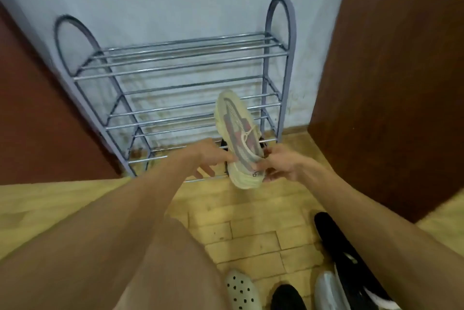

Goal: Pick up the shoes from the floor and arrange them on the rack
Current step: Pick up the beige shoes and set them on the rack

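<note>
A pale green knit sneaker (pixel 236 131) with a pink stripe and white laces is held in the air, toe pointing up, in front of the metal shoe rack (pixel 175 63). My right hand (pixel 278 164) grips its heel end. My left hand (pixel 213 158) touches the sneaker's left side near the heel, fingers partly spread. The rack's upper tiers of bars carry nothing. A dark shape (pixel 224 145) shows on the lowest tier behind the sneaker; I cannot tell what it is.
On the wooden floor near me lie a white perforated clog (pixel 241 289), a black shoe (pixel 287 297), a silvery shoe (pixel 329 289) and a black sneaker (pixel 336 242) under my right forearm. Brown doors (pixel 391 71) flank the rack on both sides. My knee is at lower left.
</note>
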Tool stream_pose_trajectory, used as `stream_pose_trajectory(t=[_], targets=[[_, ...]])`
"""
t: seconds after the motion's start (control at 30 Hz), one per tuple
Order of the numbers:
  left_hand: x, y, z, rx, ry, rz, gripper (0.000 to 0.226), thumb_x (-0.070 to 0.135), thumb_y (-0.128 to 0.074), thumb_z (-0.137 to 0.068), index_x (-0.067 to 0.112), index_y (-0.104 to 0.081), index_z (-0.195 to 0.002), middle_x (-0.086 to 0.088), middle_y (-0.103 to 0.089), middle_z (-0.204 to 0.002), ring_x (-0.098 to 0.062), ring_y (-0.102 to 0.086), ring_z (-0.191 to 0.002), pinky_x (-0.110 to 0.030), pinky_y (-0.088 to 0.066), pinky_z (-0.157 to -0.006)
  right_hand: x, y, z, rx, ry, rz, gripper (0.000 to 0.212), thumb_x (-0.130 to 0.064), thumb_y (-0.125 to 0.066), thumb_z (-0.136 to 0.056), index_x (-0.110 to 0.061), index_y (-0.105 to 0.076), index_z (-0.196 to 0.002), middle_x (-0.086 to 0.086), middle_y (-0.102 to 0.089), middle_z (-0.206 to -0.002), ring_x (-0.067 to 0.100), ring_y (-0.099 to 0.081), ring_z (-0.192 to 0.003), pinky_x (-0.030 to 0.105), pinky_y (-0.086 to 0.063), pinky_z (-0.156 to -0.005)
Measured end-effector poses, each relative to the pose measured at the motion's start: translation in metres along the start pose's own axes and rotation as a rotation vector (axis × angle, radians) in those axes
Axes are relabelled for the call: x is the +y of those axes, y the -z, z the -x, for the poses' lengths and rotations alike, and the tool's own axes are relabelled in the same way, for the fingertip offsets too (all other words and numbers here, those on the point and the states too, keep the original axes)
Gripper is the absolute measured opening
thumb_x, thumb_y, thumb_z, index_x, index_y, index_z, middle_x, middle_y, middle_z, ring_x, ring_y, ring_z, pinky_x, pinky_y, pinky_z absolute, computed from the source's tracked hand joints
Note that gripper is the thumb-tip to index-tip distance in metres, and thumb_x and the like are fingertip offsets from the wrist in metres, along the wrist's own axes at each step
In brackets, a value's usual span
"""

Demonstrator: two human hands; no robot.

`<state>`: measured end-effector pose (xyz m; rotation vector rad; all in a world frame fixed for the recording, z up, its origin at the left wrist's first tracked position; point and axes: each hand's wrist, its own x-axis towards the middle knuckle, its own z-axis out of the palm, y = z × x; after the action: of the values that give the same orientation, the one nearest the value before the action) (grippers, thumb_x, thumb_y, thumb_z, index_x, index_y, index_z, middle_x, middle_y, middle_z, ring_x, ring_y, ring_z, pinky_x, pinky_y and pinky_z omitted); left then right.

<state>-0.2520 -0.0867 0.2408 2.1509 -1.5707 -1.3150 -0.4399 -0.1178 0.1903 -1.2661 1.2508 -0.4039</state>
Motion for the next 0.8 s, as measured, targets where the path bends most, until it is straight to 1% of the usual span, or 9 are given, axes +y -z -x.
stream_pose_trajectory(t=[0.1,0.2,0.3,0.4,0.5,0.6,0.63,0.73,0.8], targets=[[-0.007,0.036,0.042,0.124,-0.066,0.166,0.047,0.035,-0.071,-0.081,0.008,-0.061,-0.118,-0.005,-0.067,-0.113,-0.023,-0.066,-0.091,-0.036,-0.054,-0.077,-0.066,-0.028,0.024,-0.009,0.168,-0.012,0.021,0.004,-0.067,-0.084,-0.013,-0.066,-0.096,0.006,-0.071,-0.093,0.022,-0.068,-0.086,0.036,-0.058,-0.076],[-0.022,0.071,0.084,0.286,-0.172,0.383,0.033,0.013,-0.075,-0.080,0.002,-0.064,-0.109,-0.016,-0.072,-0.101,-0.023,-0.067,-0.078,-0.037,-0.059,-0.073,-0.119,-0.063,0.045,0.026,0.285,0.039,0.033,0.006,-0.067,-0.080,-0.008,-0.066,-0.110,0.011,-0.074,-0.105,0.029,-0.070,-0.096,0.045,-0.058,-0.087],[-0.047,0.109,0.122,0.398,-0.216,0.460,0.034,0.001,-0.073,-0.078,0.002,-0.059,-0.109,-0.016,-0.070,-0.098,-0.025,-0.069,-0.082,-0.037,-0.060,-0.075,-0.159,-0.109,0.057,0.046,0.383,0.089,0.037,0.001,-0.067,-0.075,-0.010,-0.065,-0.110,0.015,-0.074,-0.102,0.032,-0.072,-0.094,0.046,-0.058,-0.088],[-0.091,0.140,0.147,0.465,-0.237,0.496,0.035,-0.001,-0.070,-0.080,0.001,-0.062,-0.114,-0.017,-0.071,-0.107,-0.022,-0.069,-0.084,-0.030,-0.058,-0.074,-0.187,-0.159,0.062,0.006,0.449,0.212,0.038,-0.009,-0.075,-0.074,-0.013,-0.064,-0.111,0.006,-0.073,-0.091,0.021,-0.071,-0.078,0.037,-0.060,-0.079],[-0.148,0.149,0.167,0.520,-0.213,0.632,0.028,-0.001,-0.067,-0.083,0.002,-0.065,-0.111,-0.013,-0.071,-0.106,-0.019,-0.070,-0.085,-0.027,-0.060,-0.072,-0.201,-0.214,0.061,-0.090,0.436,0.386,0.031,-0.020,-0.076,-0.078,-0.014,-0.067,-0.107,0.006,-0.070,-0.092,0.021,-0.063,-0.076,0.036,-0.057,-0.076],[-0.204,0.147,0.181,0.566,-0.160,0.714,0.025,-0.001,-0.064,-0.085,-0.001,-0.066,-0.111,-0.013,-0.071,-0.099,-0.019,-0.068,-0.076,-0.023,-0.059,-0.061,-0.200,-0.269,0.053,-0.212,0.368,0.443,0.022,-0.012,-0.075,-0.081,-0.013,-0.065,-0.101,0.009,-0.070,-0.097,0.022,-0.067,-0.074,0.035,-0.059,-0.070],[-0.221,0.145,0.183,0.592,-0.137,0.731,0.027,-0.001,-0.064,-0.085,-0.001,-0.065,-0.112,-0.014,-0.071,-0.099,-0.020,-0.068,-0.076,-0.024,-0.060,-0.062,-0.196,-0.288,0.048,-0.233,0.345,0.451,0.024,-0.009,-0.075,-0.081,-0.012,-0.064,-0.102,0.008,-0.070,-0.097,0.021,-0.068,-0.076,0.035,-0.059,-0.069],[-0.268,0.135,0.181,0.681,-0.069,0.816,0.032,0.002,-0.067,-0.084,0.003,-0.062,-0.116,-0.015,-0.071,-0.107,-0.025,-0.068,-0.088,-0.033,-0.060,-0.078,-0.173,-0.337,0.031,-0.267,0.289,0.374,0.036,-0.002,-0.075,-0.078,-0.008,-0.066,-0.112,0.011,-0.072,-0.107,0.025,-0.071,-0.094,0.037,-0.060,-0.075],[-0.294,0.125,0.175,0.723,-0.014,0.908,0.037,0.004,-0.070,-0.083,0.004,-0.059,-0.118,-0.015,-0.070,-0.106,-0.026,-0.069,-0.089,-0.034,-0.059,-0.080,-0.152,-0.360,0.019,-0.261,0.234,0.275,0.039,0.002,-0.075,-0.077,-0.008,-0.067,-0.114,0.011,-0.072,-0.108,0.026,-0.070,-0.098,0.035,-0.061,-0.074]])
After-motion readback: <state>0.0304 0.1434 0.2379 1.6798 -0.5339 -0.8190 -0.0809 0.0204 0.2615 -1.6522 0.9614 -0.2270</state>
